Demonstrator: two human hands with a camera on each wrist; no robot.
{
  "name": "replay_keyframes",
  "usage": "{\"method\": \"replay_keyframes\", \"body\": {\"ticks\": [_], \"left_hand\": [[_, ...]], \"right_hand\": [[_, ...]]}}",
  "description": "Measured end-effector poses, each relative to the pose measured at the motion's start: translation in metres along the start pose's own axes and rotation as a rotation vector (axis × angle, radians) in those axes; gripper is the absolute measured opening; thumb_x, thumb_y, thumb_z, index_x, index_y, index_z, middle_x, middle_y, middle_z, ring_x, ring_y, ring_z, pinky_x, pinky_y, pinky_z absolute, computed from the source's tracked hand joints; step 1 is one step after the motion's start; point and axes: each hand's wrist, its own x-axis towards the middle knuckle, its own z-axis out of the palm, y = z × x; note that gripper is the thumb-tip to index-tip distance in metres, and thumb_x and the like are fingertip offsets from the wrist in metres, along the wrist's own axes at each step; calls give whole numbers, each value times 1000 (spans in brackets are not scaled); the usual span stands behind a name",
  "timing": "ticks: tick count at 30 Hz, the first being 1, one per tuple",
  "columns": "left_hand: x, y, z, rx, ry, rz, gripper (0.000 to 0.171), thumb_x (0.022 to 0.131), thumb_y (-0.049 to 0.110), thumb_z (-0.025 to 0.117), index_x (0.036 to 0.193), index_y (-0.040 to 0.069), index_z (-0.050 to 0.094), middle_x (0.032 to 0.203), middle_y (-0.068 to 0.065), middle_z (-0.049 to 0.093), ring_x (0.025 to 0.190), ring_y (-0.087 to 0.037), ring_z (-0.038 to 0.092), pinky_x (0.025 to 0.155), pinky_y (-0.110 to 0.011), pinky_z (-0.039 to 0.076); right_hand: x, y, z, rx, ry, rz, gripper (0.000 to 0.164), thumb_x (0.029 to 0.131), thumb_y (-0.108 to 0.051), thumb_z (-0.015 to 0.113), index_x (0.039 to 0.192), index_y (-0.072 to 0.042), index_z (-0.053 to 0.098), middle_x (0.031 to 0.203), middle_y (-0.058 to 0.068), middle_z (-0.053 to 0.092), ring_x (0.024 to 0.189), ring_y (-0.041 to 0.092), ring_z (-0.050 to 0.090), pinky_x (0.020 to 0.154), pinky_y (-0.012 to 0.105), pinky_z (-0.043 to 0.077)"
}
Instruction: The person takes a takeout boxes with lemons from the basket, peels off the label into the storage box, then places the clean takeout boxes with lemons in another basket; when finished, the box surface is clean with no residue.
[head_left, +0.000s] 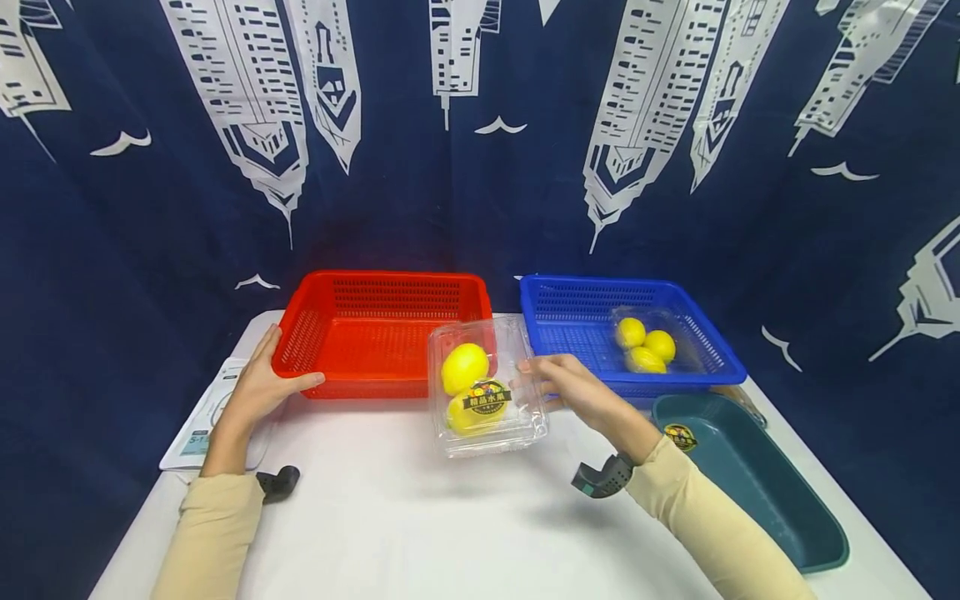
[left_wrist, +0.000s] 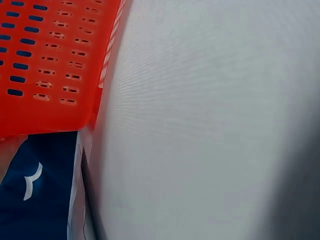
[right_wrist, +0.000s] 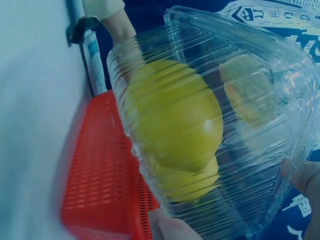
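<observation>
My right hand (head_left: 581,392) grips a clear plastic clamshell box (head_left: 528,425) by its right side and holds it above the table, in front of the gap between two baskets. Inside, two lemons (head_left: 465,368) lie at the left, and a black and gold fruit label (head_left: 487,397) is stuck on the lid. The right wrist view shows the lemons (right_wrist: 175,115) through the ribbed plastic, with fingertips (right_wrist: 172,227) at its edge. At the front left corner of the red basket (head_left: 390,388) is my left hand (head_left: 253,390), thumb stretched along the front, fingers extended up the side.
The blue basket (head_left: 600,282) at the back right holds another clear box with several lemons (head_left: 645,360). A dark teal tray (head_left: 780,500) stands at the right, a similar fruit label (head_left: 680,437) at its left edge. A flat white package (head_left: 197,429) lies by the left table edge.
</observation>
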Motion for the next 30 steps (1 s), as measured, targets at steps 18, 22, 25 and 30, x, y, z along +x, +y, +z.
{"method": "replay_keyframes", "body": {"ticks": [18,22,25,30], "left_hand": [[-6,1,4,18,17,-50,117,77,45,77,156,4,0,165,-14,1,147,-46,16,111,-71,24],[-7,1,4,18,13,-60,118,78,47,76,156,4,-1,165,-14,0,147,-46,15,111,-71,23],[-8,2,4,21,20,-54,117,78,46,76,156,4,0,165,-14,1,148,-45,14,112,-71,22],[-9,4,5,26,42,-49,112,79,43,76,156,2,4,165,-15,4,148,-45,15,113,-70,21]], "right_hand": [[-45,80,2,46,29,-3,61,95,-26,52,136,18,41,126,27,61,90,11,67,78,31,60],[-47,93,1,96,4,11,64,96,-27,51,137,20,37,126,28,61,91,14,68,81,33,61],[-46,101,0,142,-15,17,67,96,-28,53,138,20,34,125,28,61,93,20,70,81,34,61],[-43,116,-5,170,-6,46,65,96,-27,51,139,19,33,125,27,62,97,25,71,83,35,61]]}}
